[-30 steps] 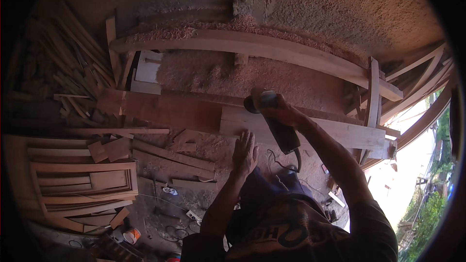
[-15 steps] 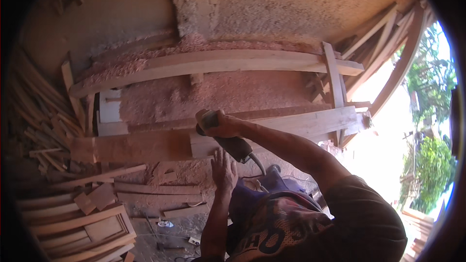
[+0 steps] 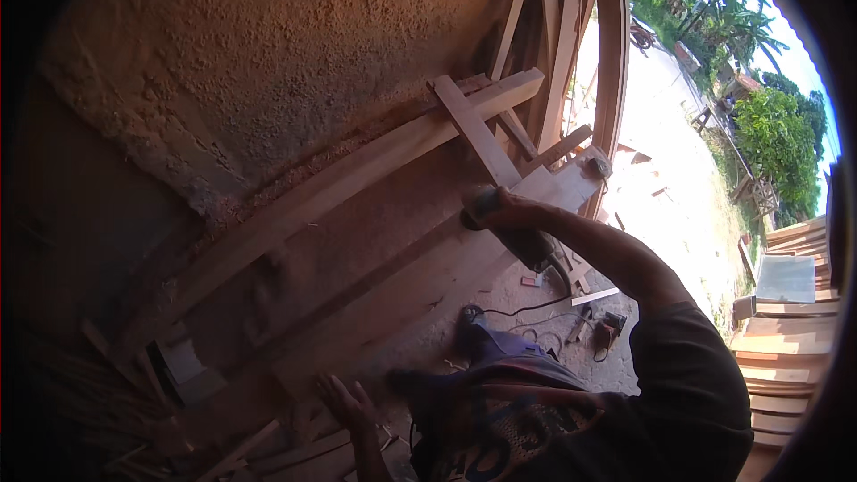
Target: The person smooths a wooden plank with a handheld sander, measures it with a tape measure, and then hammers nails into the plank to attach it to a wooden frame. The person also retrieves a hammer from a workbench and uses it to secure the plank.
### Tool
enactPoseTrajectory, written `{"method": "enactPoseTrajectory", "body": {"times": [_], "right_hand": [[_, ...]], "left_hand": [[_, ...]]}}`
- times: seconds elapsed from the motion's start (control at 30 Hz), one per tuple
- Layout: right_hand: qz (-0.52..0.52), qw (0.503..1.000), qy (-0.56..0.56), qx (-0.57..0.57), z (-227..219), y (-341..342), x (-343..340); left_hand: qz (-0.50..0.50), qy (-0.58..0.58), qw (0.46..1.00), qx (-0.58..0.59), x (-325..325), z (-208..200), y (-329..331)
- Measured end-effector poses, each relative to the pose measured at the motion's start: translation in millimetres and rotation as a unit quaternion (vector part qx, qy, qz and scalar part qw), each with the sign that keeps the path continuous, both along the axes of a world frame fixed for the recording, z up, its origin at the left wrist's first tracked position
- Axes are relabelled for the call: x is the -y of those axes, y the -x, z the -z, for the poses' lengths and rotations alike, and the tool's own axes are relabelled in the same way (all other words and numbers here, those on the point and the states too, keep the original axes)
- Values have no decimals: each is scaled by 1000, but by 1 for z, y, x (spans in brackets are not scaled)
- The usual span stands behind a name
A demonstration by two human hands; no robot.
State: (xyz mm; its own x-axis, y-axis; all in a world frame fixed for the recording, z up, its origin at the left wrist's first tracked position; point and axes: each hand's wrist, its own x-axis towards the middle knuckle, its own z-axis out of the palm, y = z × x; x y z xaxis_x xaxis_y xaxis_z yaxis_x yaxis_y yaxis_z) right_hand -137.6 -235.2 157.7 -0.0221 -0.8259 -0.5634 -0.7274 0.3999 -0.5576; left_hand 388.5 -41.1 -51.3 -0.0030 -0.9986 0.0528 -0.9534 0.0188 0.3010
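Note:
My right hand [image 3: 511,209] is closed around a dark corded power tool [image 3: 527,248], held over the right part of a thick wooden beam [image 3: 393,299]. The tool's underside is hidden, so its exact kind does not show. From its rear end a cable runs down toward the floor. My left hand [image 3: 350,403] holds nothing; its fingers are spread beside the beam's near edge, and I cannot tell whether they touch it. The beam's left end lies in shadow.
Behind the beam runs a second long beam [image 3: 375,170], with a crosspiece [image 3: 473,129] over its right end. Tall planks [image 3: 558,45] lean at the back. Another corded tool [image 3: 609,330] and loose cable lie on the floor. Stacked boards [image 3: 786,366] stand at far right.
My view has swung to the right, so the beams now slant. The tool has moved along the beam toward its right end. My left hand is now farther from the tool.

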Motion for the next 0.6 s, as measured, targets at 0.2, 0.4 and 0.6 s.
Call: {"method": "enactPoseTrajectory", "body": {"times": [0.2,0.4,0.6], "right_hand": [[127,985,46,-106,-4,184,-2],[309,936,163,-45,9,257,-69],[463,848,203,160,26,175,-170]], "left_hand": [[-51,-24,998,39,10,1,6],[48,-8,998,-33,108,-36,103],[292,-324,893,-110,252,-36,223]]}}
